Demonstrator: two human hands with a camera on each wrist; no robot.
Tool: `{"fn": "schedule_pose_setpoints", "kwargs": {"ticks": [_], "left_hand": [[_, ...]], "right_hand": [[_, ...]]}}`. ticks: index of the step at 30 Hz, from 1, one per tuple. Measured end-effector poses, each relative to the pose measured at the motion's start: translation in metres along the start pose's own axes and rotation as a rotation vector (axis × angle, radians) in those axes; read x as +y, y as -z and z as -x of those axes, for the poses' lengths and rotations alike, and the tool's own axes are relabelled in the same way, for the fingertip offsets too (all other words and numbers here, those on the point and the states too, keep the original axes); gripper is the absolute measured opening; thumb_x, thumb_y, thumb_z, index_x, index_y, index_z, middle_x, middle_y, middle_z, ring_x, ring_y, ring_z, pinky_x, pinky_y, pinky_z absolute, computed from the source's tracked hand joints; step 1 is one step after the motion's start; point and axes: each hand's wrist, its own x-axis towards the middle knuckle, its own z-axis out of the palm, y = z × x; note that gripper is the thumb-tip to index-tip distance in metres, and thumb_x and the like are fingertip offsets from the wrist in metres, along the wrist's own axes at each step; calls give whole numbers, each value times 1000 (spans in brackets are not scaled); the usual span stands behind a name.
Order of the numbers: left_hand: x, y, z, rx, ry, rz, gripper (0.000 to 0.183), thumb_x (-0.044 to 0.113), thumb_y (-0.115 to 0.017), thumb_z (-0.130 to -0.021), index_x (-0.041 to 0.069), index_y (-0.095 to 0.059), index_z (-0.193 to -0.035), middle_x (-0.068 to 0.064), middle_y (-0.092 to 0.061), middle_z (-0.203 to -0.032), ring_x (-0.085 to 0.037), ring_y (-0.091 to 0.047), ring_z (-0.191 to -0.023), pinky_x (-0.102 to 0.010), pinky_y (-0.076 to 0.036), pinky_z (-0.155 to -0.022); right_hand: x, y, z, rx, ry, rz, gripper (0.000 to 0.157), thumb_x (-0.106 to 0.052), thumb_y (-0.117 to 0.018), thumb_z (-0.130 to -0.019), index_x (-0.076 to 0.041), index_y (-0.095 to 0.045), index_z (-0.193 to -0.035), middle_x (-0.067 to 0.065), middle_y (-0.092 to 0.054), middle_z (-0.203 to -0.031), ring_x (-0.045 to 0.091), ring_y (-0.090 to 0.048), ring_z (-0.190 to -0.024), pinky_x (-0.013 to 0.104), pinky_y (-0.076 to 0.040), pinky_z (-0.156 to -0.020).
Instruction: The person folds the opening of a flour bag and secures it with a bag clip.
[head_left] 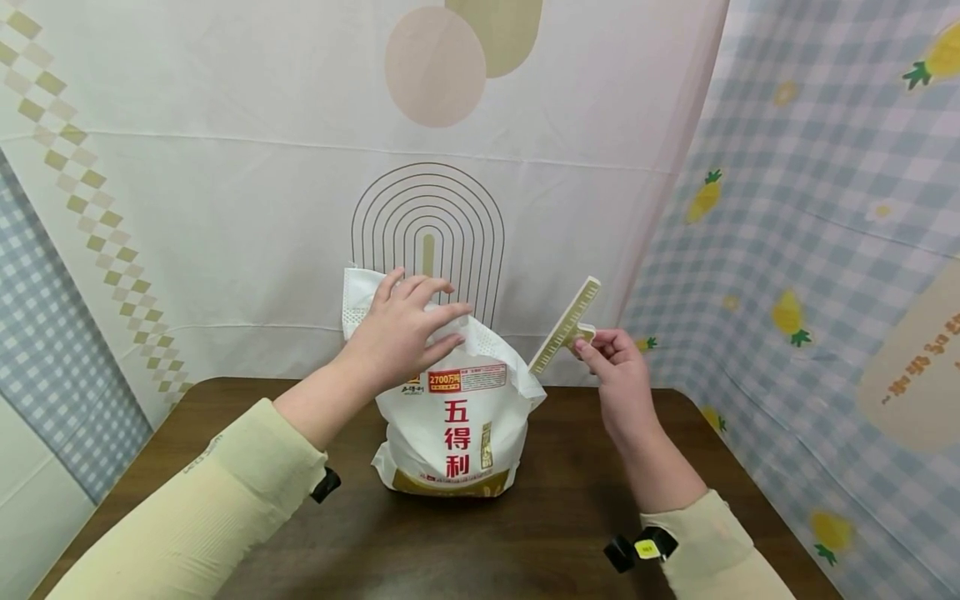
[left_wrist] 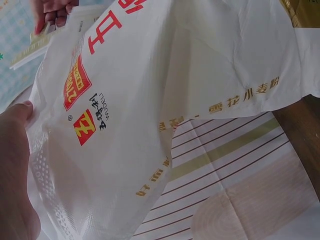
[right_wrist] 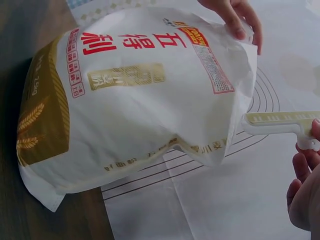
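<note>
While your left hand (head_left: 401, 329) rests over the top of the Wudeli flour bag (head_left: 454, 408), its grip wide, fingers spread, apparently to steady the floppy edge, the bag stands upright on the table (head_left: 570, 500); further right, your right hand (head_left: 622, 379) pinches the sealing clip (head_left: 564, 329) by its handle, probably to keep the bar free beside the bag.

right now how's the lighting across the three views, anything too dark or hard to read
Head view: bright, large red print on the bag legible; left wrist view: dimmer, left hand shadowed at the frame edge; right wrist view: dim too, table very dark, clip easy to make out.
</note>
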Motion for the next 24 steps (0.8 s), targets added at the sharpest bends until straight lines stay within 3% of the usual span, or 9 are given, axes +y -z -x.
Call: {"fn": "schedule_pose_setpoints", "kwargs": {"ticks": [5,11,20,24], "left_hand": [[0,1,0,-1,-5,-5,38,41,-66,-94,29,-65,-129,-6,-53,-138,-29,-44,-131,-56,-16,-117],[-1,1,0,-9,-4,-15,37,41,-66,-94,29,-65,-130,-6,-52,-139,-30,-43,-132,-56,-15,-118],[0,0,0,1,-13,-7,37,40,-66,-94,30,-65,-130,-6,-52,-138,-29,-43,-132,-56,-16,-117],[0,0,0,6,-13,-2,37,40,-67,-94,30,-65,-129,-6,-53,-138,-29,-43,-132,-56,-16,-118]], "right_hand": [[3,-2,0,-10,-4,-1,14,-3,-66,-94,-10,-54,-92,-6,-64,-84,7,-65,-80,19,-42,-68],[8,-3,-1,-54,-3,17,14,-4,-70,-91,-11,-58,-93,-4,-66,-87,8,-64,-84,20,-50,-76],[10,-2,1,-119,3,232,18,-11,-72,-91,-5,-58,-100,-4,-68,-88,11,-57,-83,22,-48,-72],[11,-1,-1,-149,52,345,22,-14,-74,-90,-2,-60,-102,-7,-63,-87,16,-52,-80,21,-45,-64]]}}
